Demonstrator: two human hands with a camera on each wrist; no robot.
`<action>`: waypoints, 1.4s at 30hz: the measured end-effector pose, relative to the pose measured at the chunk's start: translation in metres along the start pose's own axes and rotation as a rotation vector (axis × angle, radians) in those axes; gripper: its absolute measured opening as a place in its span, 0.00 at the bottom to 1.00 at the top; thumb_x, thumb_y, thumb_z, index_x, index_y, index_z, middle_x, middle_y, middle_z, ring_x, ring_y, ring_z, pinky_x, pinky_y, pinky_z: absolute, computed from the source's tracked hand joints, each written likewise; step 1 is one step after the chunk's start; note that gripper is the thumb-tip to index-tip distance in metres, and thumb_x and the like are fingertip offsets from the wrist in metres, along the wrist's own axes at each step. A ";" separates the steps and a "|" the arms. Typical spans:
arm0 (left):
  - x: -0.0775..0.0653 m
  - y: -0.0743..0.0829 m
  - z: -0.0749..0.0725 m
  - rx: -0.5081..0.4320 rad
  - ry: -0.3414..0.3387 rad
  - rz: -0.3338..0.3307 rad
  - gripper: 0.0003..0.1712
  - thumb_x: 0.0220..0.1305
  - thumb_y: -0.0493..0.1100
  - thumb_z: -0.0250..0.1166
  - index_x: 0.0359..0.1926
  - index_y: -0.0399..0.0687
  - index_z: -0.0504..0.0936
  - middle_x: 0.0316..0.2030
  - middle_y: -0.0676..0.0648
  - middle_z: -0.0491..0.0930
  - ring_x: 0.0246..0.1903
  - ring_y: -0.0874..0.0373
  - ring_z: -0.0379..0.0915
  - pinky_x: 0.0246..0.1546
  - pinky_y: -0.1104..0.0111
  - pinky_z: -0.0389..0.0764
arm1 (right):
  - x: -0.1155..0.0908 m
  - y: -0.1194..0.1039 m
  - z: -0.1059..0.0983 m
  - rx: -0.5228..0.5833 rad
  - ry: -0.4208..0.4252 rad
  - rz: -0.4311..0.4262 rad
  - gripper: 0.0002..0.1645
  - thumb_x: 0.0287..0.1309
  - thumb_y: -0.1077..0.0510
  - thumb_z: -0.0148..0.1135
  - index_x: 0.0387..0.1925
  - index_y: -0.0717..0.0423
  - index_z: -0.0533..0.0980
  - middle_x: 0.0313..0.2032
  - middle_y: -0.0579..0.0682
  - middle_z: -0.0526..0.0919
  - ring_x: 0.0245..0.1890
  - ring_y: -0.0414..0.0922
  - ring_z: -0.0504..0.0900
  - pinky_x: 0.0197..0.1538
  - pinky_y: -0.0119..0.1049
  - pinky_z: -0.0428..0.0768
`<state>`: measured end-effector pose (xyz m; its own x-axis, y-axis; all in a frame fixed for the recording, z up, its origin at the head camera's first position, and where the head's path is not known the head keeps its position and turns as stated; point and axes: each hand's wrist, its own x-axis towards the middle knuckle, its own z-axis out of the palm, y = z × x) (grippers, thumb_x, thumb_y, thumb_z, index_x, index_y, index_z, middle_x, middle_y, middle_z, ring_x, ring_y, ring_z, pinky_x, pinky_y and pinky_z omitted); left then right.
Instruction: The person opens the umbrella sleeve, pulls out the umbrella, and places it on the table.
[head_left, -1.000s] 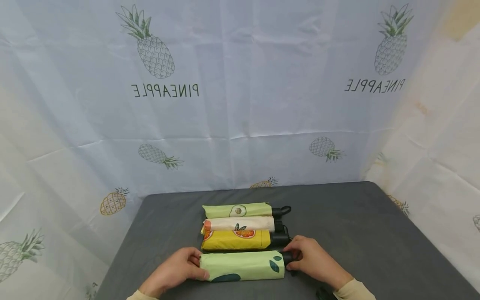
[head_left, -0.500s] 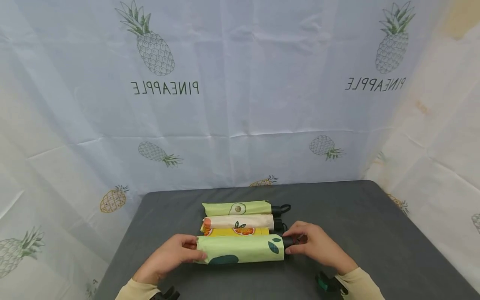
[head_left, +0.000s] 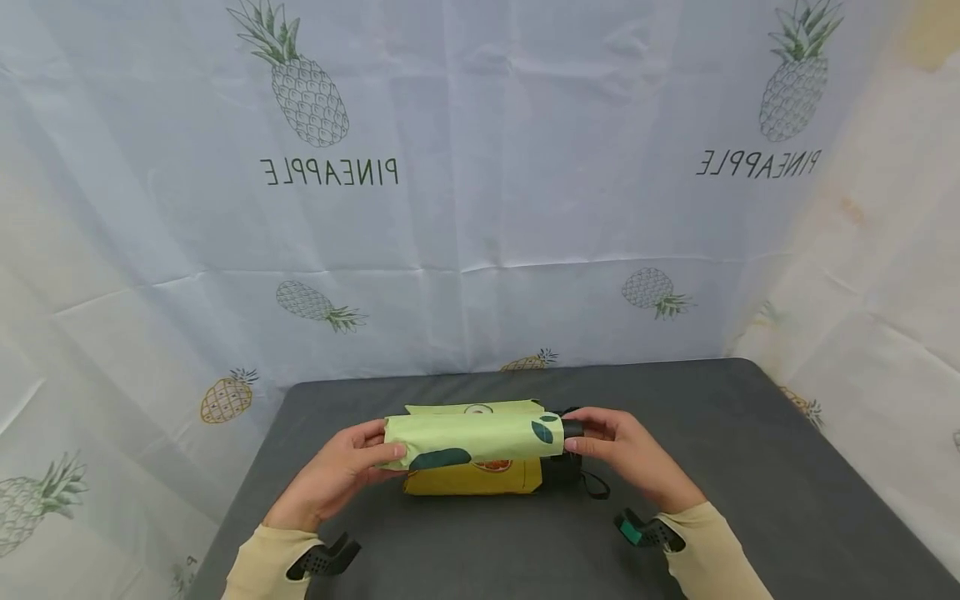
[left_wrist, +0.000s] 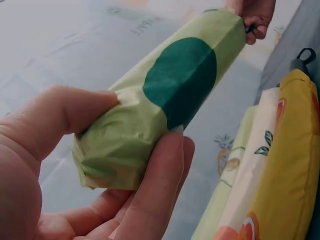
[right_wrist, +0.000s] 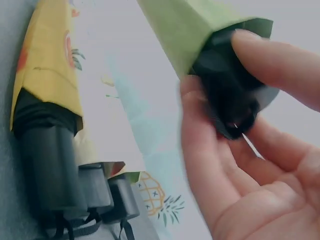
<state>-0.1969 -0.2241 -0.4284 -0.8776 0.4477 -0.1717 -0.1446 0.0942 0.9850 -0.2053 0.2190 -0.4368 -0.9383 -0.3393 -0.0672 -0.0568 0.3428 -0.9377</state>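
A folded umbrella in a light green sleeve with dark green leaf prints [head_left: 480, 439] is held level above the table, in front of the other umbrellas as the head view sees it. My left hand [head_left: 337, 471] pinches its sleeved end between thumb and fingers; the left wrist view shows that end crumpled in the grip. At the other end my right hand [head_left: 633, 458] grips the black handle [right_wrist: 227, 82]. Below lies a yellow umbrella with orange-slice prints [head_left: 472, 480]. Beside it are a cream umbrella [left_wrist: 252, 160] and a green avocado-print umbrella [head_left: 450, 408], partly hidden.
The umbrellas lie side by side on a dark grey table [head_left: 480, 550], handles to the right. A white cloth with pineapple prints [head_left: 480, 208] hangs behind the table and along both sides.
Both hands have lifted the leaf-print umbrella off the table and moved it away from the person, over the row. It now covers most of the cream umbrella in the head view.
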 end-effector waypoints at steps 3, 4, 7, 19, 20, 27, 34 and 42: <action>0.006 0.004 0.004 0.002 0.013 0.010 0.43 0.79 0.46 0.66 0.83 0.34 0.58 0.72 0.37 0.75 0.63 0.54 0.82 0.67 0.53 0.85 | 0.001 -0.002 0.000 0.082 0.036 0.020 0.33 0.71 0.45 0.73 0.70 0.54 0.78 0.60 0.55 0.86 0.57 0.52 0.86 0.62 0.46 0.86; 0.007 0.005 0.005 0.005 0.015 0.013 0.42 0.79 0.46 0.67 0.83 0.35 0.59 0.72 0.37 0.75 0.63 0.54 0.82 0.67 0.52 0.85 | 0.000 -0.002 0.000 0.104 0.045 0.021 0.33 0.71 0.46 0.72 0.71 0.54 0.78 0.59 0.55 0.86 0.56 0.53 0.86 0.62 0.44 0.86; 0.012 0.007 0.008 0.019 0.015 0.016 0.40 0.79 0.47 0.67 0.81 0.36 0.63 0.69 0.38 0.77 0.62 0.52 0.82 0.67 0.50 0.85 | -0.001 -0.004 -0.002 0.135 0.057 0.018 0.32 0.72 0.47 0.72 0.71 0.55 0.77 0.58 0.54 0.86 0.54 0.54 0.87 0.61 0.41 0.85; 0.021 0.009 0.013 0.015 -0.030 0.033 0.39 0.79 0.45 0.67 0.80 0.31 0.64 0.66 0.41 0.83 0.59 0.54 0.84 0.65 0.47 0.86 | -0.008 -0.011 -0.009 0.087 0.107 -0.014 0.31 0.70 0.50 0.74 0.69 0.56 0.79 0.48 0.51 0.86 0.46 0.55 0.86 0.49 0.41 0.86; 0.020 0.009 0.013 0.011 -0.027 0.034 0.39 0.79 0.45 0.67 0.80 0.31 0.64 0.65 0.42 0.83 0.58 0.54 0.85 0.65 0.48 0.86 | -0.008 -0.011 -0.008 0.083 0.111 -0.009 0.31 0.69 0.49 0.75 0.69 0.55 0.80 0.47 0.51 0.86 0.44 0.56 0.85 0.48 0.42 0.86; 0.018 0.007 0.015 0.002 -0.014 0.039 0.39 0.77 0.43 0.69 0.80 0.33 0.64 0.63 0.45 0.85 0.57 0.54 0.86 0.61 0.53 0.89 | -0.010 -0.012 -0.009 0.023 0.137 0.006 0.31 0.67 0.48 0.76 0.67 0.52 0.81 0.49 0.50 0.88 0.46 0.61 0.86 0.49 0.47 0.87; 0.019 0.009 0.017 0.008 -0.005 0.043 0.40 0.77 0.44 0.69 0.80 0.33 0.64 0.64 0.42 0.85 0.56 0.54 0.86 0.60 0.52 0.89 | -0.010 -0.012 -0.011 0.036 0.132 -0.013 0.31 0.68 0.48 0.76 0.67 0.54 0.81 0.56 0.54 0.87 0.48 0.58 0.87 0.51 0.44 0.88; 0.021 0.011 0.020 0.010 0.001 0.049 0.39 0.77 0.44 0.69 0.79 0.32 0.65 0.62 0.41 0.85 0.56 0.53 0.86 0.59 0.50 0.90 | -0.011 -0.012 -0.012 0.055 0.106 -0.037 0.30 0.70 0.49 0.74 0.68 0.55 0.80 0.60 0.54 0.85 0.52 0.43 0.89 0.55 0.37 0.87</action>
<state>-0.2078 -0.1964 -0.4218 -0.8840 0.4510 -0.1234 -0.0970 0.0813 0.9920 -0.1978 0.2289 -0.4210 -0.9667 -0.2558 0.0015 -0.0761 0.2821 -0.9564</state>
